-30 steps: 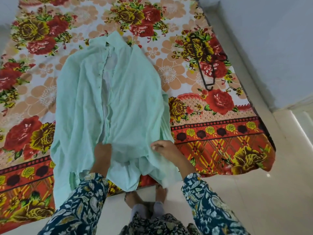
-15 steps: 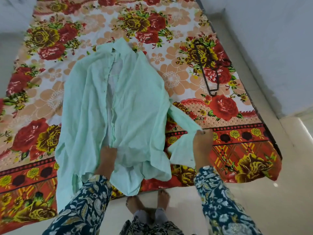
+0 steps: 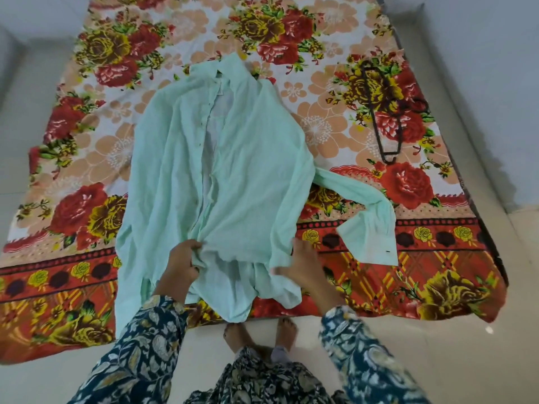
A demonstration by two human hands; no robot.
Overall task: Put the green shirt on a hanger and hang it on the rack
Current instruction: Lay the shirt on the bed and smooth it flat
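The pale green shirt point(image 3: 227, 176) lies front up and unbuttoned on the flowered bed sheet point(image 3: 87, 158), collar at the far end, hem hanging over the near edge. Its right sleeve point(image 3: 361, 217) is spread out to the right. My left hand point(image 3: 182, 265) grips a bunch of the shirt's front near the hem. My right hand point(image 3: 306, 268) rests with spread fingers on the shirt's right hem edge. A dark hanger point(image 3: 385, 112) lies on the sheet at the far right, apart from the shirt. No rack is in view.
The bed's near edge runs just in front of my bare feet point(image 3: 259, 333) on the pale tiled floor point(image 3: 495, 360). A white wall point(image 3: 481, 68) borders the bed on the right.
My right hand let go of the right sleeve, which now lies spread on the sheet, and came back to the hem. My left hand has closed on the shirt front.
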